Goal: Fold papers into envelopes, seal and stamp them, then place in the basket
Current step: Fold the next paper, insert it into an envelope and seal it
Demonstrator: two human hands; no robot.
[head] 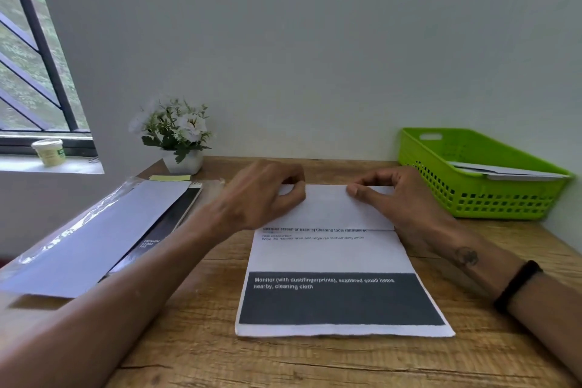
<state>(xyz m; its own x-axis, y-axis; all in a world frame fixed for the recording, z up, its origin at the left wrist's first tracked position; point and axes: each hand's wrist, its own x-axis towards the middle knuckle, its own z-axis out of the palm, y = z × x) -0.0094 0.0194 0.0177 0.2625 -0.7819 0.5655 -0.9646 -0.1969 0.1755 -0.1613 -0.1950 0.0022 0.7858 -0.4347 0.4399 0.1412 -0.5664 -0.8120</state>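
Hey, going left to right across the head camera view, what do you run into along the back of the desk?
Tub on the windowsill → flower pot → left hand → right hand → green basket. Both hands are pinching the folded far edge of the paper.

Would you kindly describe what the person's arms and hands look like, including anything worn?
Both forearms are bare, no sleeves in view. The right wrist wears a black band, with a small dark round tattoo just beyond it. The left hand and right hand are ungloved; no rings visible.
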